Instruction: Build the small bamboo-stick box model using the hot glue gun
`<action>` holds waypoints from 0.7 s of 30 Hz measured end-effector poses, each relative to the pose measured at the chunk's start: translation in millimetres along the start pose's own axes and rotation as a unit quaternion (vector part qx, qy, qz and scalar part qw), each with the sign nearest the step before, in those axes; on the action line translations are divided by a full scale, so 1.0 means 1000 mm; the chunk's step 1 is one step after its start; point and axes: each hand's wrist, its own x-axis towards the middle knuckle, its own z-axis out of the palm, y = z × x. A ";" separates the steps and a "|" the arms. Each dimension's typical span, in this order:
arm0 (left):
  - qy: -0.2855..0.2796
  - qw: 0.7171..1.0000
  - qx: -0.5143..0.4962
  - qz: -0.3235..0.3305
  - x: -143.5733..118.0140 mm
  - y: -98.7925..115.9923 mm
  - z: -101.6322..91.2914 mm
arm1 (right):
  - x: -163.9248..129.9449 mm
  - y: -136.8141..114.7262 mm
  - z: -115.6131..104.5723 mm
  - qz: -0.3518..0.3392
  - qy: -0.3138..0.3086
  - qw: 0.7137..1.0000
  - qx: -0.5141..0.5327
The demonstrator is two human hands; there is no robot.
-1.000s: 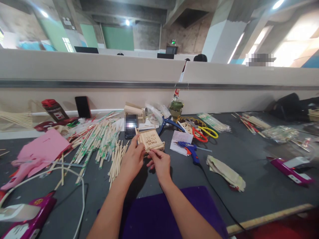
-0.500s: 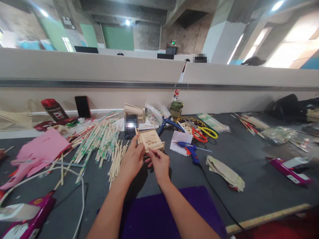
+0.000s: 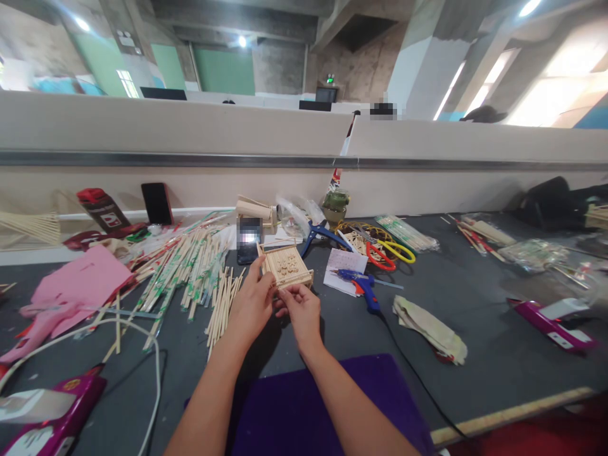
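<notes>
A small frame built of wooden sticks (image 3: 287,265), with little round wooden pieces on its top, is in front of me. My left hand (image 3: 254,292) grips its left side, fingers closed along the edge. At the near edge, my right hand (image 3: 300,309) has thumb and fingers pinched together; whatever is between the fingertips is too small to make out. Left of my hands lies a pile of bare wooden sticks (image 3: 222,305). A phone (image 3: 249,252) with a lit screen sits just behind the frame. To the right, a blue hot glue gun (image 3: 363,286) rests partly on a paper sheet (image 3: 342,266).
Wrapped chopsticks (image 3: 190,259) spread to the left beside a pink sheet (image 3: 90,285). Red-handled scissors (image 3: 380,258), yellow-handled pliers (image 3: 399,251) and a blue clamp (image 3: 316,235) lie behind. A glove (image 3: 430,330) lies at right; a purple mat (image 3: 323,411) is under my forearms.
Almost nothing differs. My right hand has shifted very slightly left along the frame's near edge; my left hand keeps its grip.
</notes>
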 end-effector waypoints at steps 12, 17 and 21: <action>-0.005 1.000 -0.002 -0.008 0.001 0.000 0.001 | -0.001 0.003 0.006 0.048 0.018 0.997 0.064; -0.010 1.000 -0.003 -0.008 0.002 0.000 0.000 | 0.000 0.006 0.007 0.050 0.024 0.998 0.038; -0.010 1.000 -0.009 -0.002 0.002 0.001 -0.002 | 0.001 0.007 0.006 0.049 0.025 0.998 0.026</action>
